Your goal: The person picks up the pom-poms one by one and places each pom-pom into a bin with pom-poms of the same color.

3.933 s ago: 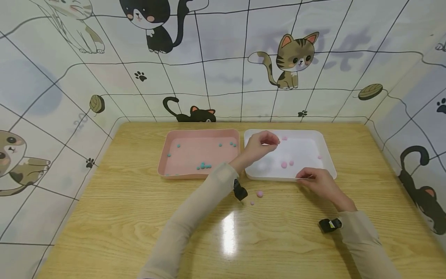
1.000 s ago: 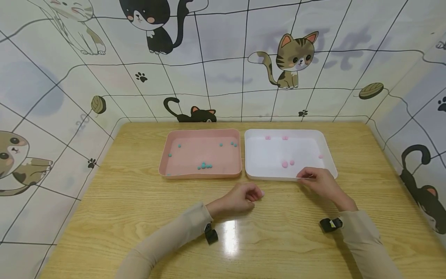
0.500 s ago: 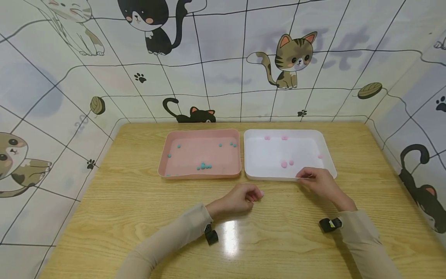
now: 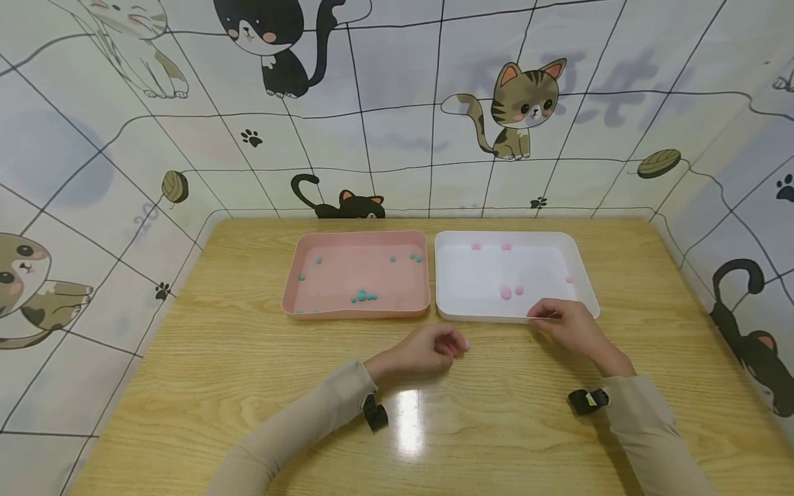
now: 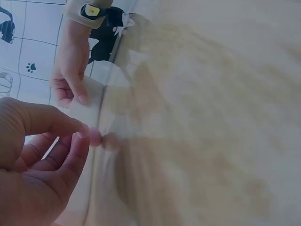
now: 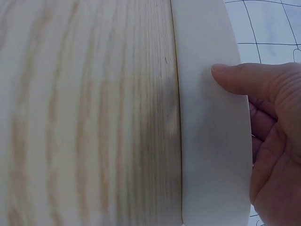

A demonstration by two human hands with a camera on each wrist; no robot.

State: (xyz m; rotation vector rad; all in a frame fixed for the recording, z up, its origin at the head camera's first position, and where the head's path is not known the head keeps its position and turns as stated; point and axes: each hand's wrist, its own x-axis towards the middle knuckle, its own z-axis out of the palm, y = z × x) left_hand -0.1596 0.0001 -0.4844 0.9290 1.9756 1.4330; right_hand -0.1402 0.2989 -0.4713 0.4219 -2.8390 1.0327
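Note:
Just in front of the gap between the trays, my left hand (image 4: 422,351) pinches a small pink ball (image 5: 95,137) at the tips of thumb and forefinger, low over the tabletop. Only a sliver of that ball shows in the head view. My right hand (image 4: 571,331) grips the front wall of the white tray (image 4: 453,303), thumb on the outer face and the other fingers behind the rim, as the right wrist view shows. Inside this tray lie several pink balls, among them a larger one (image 4: 506,293) near the middle and two small clusters along the back.
Left of the white tray stands a pink tray (image 4: 335,275) with several teal balls, some bunched near its front (image 4: 362,296). Both trays sit toward the back of the wooden table (image 4: 248,386), before a cat-patterned wall covering (image 4: 397,138).
Since the earliest frame my left hand has come from over the white tray down to the table where two pink balls lay. Another pink cluster now shows in that tray. The right hand stays put.

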